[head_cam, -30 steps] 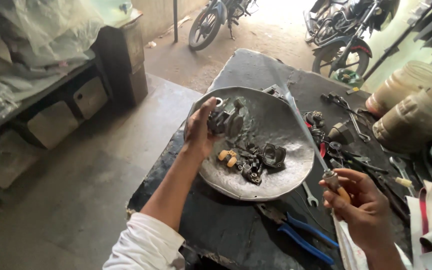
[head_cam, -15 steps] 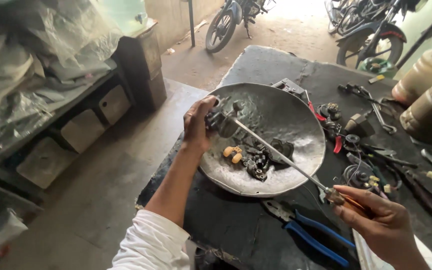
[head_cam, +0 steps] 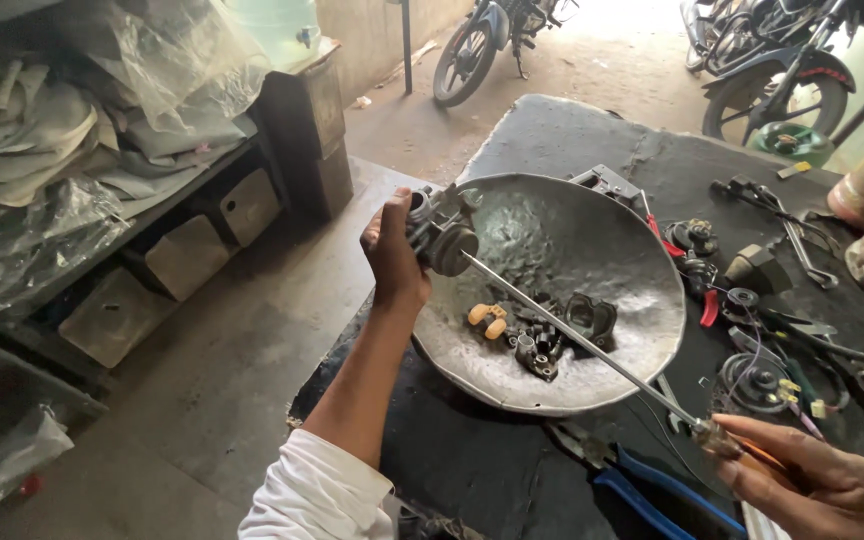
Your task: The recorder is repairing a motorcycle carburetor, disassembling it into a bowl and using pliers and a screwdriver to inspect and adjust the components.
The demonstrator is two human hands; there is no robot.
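Carburetor [head_cam: 440, 232] gripped in left hand [head_cam: 392, 250] fingers, raised over metal basin's [head_cam: 642, 350] far-left rim for access | right hand [head_cam: 812, 485] closed on long screwdriver [head_cam: 572, 335], tip steadied against it.

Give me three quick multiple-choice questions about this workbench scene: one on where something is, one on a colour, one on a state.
1. Where do the loose small parts lie?
A. in the metal bowl
B. on the floor
C. on the shelf

2. What colour are the handles of the pliers?
A. green
B. blue
C. white

3. How is the carburettor placed?
A. lying in the bowl
B. on the table
C. held up by the left hand

Answers: 1 A, they lie clustered in the dish; 2 B, blue grips near the right hand; 3 C, fingers grip it by the rim while the screwdriver reaches it.
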